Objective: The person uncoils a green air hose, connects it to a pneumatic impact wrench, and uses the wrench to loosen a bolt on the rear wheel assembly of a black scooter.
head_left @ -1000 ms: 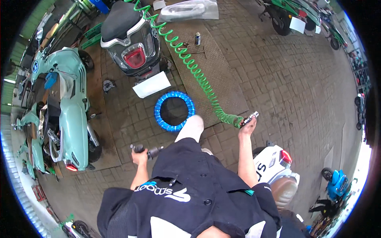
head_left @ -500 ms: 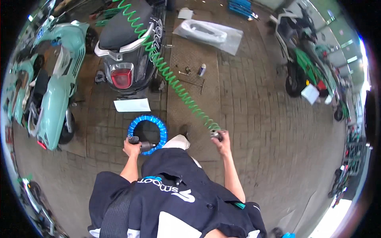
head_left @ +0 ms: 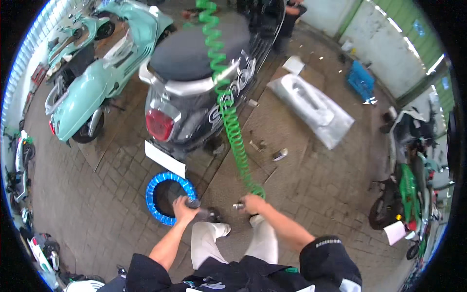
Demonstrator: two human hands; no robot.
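My left hand [head_left: 184, 210] is closed around the grip of a dark impact wrench [head_left: 210, 214], held low in front of my legs. My right hand [head_left: 254, 203] grips the metal coupling [head_left: 238, 206] at the end of a green coiled air hose [head_left: 235, 138]. The coupling points toward the wrench, and a gap shows between them. From my right hand the hose climbs past the rear of a black scooter [head_left: 187, 124]. A tyre wrapped in blue and white [head_left: 151, 198] lies on the floor, partly behind my left hand.
A white sheet [head_left: 165, 159] lies below the scooter's tail. Small tools and a little can [head_left: 280, 155] rest on a metal plate in the floor. Beyond is a plastic-wrapped part [head_left: 311, 107]. Mint scooters [head_left: 90, 107] stand left, a green one [head_left: 407, 187] right. Another person [head_left: 292, 17] is at the back.
The view has turned, and the black scooter looks larger. My right hand has brought the hose coupling inward, closer to the impact wrench in my left hand.
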